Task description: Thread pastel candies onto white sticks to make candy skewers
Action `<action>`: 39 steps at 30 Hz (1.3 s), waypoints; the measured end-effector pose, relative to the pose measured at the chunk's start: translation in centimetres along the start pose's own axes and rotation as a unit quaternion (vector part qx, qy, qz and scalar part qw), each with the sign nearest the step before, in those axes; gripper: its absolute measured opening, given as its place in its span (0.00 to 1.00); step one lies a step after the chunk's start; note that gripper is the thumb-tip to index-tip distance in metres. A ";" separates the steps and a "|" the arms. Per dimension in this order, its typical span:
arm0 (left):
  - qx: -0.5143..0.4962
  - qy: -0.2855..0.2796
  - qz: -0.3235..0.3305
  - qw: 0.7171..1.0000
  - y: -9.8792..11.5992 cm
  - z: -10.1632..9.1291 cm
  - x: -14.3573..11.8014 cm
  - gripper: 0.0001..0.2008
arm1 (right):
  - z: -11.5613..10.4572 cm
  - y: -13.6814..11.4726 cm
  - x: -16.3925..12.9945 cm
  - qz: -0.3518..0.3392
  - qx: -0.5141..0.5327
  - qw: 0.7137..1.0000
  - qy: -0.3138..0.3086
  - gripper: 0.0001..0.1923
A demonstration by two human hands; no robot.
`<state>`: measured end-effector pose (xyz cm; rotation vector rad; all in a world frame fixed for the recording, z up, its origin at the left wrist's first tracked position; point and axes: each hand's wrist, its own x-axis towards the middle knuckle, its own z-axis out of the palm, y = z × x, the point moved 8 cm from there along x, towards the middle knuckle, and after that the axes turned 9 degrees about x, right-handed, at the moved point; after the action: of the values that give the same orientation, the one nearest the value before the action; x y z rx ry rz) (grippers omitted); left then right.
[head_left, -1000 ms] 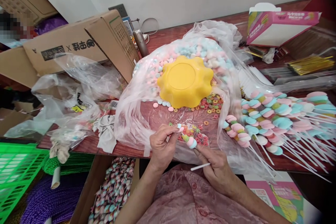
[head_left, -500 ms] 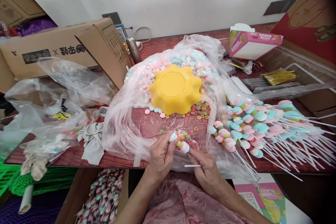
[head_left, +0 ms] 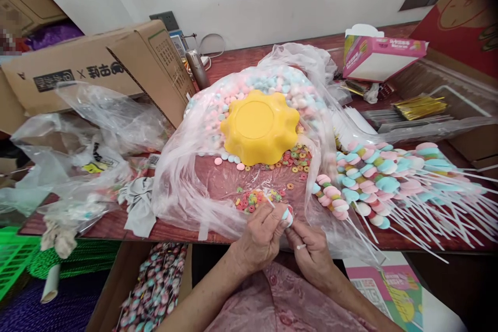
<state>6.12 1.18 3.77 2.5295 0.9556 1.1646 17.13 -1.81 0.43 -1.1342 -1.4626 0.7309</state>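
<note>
Two hands meet at the near edge of the table (head_left: pixel 116 228), closed together on one candy skewer (head_left: pixel 287 216). The left hand (head_left: pixel 261 238) wraps its fingers round the stacked pink and blue sweets at the top of the stick, and the right hand (head_left: pixel 311 254) pinches the white stick end just below, thumb and forefinger tight on it. Half a second ago the skewer lay slanted between the hands with several sweets showing and the left fingertips at its tip; now the hands have drawn close, the left has closed over the stack, and only the lowest sweets peep out. I judge the sweets are being pressed down along the stick, so this skewer looks nearly filled.

Just beyond the hands lies a small heap of coloured ring candies (head_left: pixel 252 201) on the clear plastic sheet (head_left: pixel 182 187). Farther back an upturned yellow bowl (head_left: pixel 260 127) rests against the mound of pink and blue sweets (head_left: pixel 272 83). Toward the right edge of the table a pile of finished skewers (head_left: pixel 373 176) lies with sticks fanned outward. A cardboard box (head_left: pixel 97 70) stands at the far left corner.
</note>
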 end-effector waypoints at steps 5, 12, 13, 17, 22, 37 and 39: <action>-0.075 -0.043 -0.038 0.996 -2.0 0.1 2.3 0.21 | -3.6 2.8 -1.2 0.074 -0.022 0.994 0.074 0.15; 0.074 -0.297 -0.033 0.951 -5.3 6.8 7.8 0.12 | -7.1 3.5 -2.5 0.050 -0.064 0.976 0.202 0.18; 0.084 -0.337 -0.025 0.937 -5.4 8.1 8.2 0.12 | -7.0 3.3 -2.5 0.044 -0.070 0.977 0.199 0.18; 0.062 -0.394 -0.040 0.916 -5.9 10.7 9.4 0.10 | -6.9 3.0 -2.5 0.024 -0.088 0.979 0.183 0.18; 0.053 -0.381 -0.070 0.920 -6.5 10.2 10.1 0.07 | -7.0 3.2 -2.8 0.014 -0.089 0.980 0.177 0.16; 0.090 -0.342 -0.060 0.933 -5.9 12.2 11.4 0.09 | -6.8 3.1 -3.0 -0.016 -0.112 0.977 0.181 0.15; 0.073 -0.334 -0.053 0.938 -5.7 11.5 10.7 0.07 | -6.8 3.1 -2.9 -0.017 -0.111 0.977 0.183 0.13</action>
<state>17.08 13.37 0.16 2.6413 0.9826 0.1585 24.29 -4.37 -2.01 -1.3311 -1.2657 0.3152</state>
